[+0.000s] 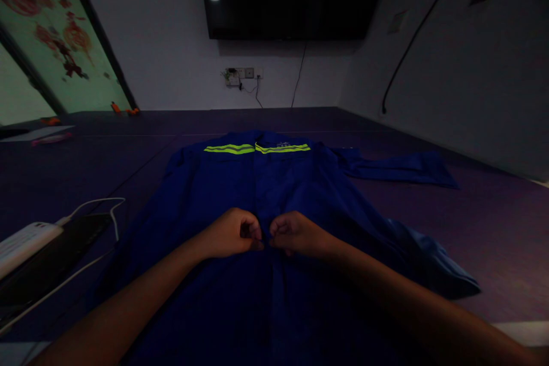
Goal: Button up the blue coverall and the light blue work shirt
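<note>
- The blue jacket (pixel 214 194) lay spread on a dark purple surface (pixel 454 217), running from the picture's centre down to 6 o'clock, with its collar end towards 12.
- Its cloth was deep blue, loosely creased, with a front opening down the middle. Across the chest ran two yellow-green strips (pixel 229 149), each with a greyish line along it, one on either side of the opening.
- Small white marks (pixel 283 144) sat just above the right-hand strip, too blurred to read.
- One blue sleeve (pixel 398 168) stretched out flat towards 3 o'clock.
- The left hand (pixel 235 234), between 6 and 7 o'clock, had its fingers curled and its thumb near them, at the front opening.
- The right hand (pixel 300 234), between 5 and 6 o'clock, was curled likewise, facing the left one with a narrow gap between. Whether either hand gripped cloth could not be told.
- The hands and forearms hid part of the jacket's front, and its lower part sank into shadow and was cut off at 6 o'clock.
- At 4 o'clock lay a paler blue fold (pixel 446 260); whether it belonged to the jacket was unclear.
</note>
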Tool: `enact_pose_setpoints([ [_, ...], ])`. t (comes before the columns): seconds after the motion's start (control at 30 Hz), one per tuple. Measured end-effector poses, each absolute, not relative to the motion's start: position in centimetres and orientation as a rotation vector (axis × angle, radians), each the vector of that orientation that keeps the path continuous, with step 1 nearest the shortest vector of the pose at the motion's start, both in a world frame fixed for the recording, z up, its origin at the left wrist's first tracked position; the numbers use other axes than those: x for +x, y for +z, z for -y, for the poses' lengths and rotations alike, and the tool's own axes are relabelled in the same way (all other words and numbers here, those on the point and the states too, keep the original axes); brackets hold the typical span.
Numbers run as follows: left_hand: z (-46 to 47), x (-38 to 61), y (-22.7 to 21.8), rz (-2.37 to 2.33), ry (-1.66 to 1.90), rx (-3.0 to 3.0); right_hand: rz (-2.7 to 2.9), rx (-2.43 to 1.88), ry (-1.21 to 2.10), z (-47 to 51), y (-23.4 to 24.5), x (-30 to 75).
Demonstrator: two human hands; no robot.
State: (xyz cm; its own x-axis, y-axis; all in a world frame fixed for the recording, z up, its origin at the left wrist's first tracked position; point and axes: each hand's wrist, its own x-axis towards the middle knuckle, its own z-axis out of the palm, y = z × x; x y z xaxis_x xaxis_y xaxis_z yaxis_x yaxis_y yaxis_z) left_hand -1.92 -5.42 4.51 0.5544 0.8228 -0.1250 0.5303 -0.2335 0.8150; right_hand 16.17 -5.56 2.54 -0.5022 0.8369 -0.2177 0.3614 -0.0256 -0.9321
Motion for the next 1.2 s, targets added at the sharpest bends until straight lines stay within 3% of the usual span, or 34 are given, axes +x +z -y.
enact_pose_setpoints([
  [0.5,5.62,-1.78,4.26,-1.108,0.492,1.805,1.815,-1.222,1.636,5.74,3.10,16.08],
  [1.2,5.26,-2.22,4.16,-1.062,0.439,1.755,1.893,-1.222,1.514,6.12,2.44,15.71],
])
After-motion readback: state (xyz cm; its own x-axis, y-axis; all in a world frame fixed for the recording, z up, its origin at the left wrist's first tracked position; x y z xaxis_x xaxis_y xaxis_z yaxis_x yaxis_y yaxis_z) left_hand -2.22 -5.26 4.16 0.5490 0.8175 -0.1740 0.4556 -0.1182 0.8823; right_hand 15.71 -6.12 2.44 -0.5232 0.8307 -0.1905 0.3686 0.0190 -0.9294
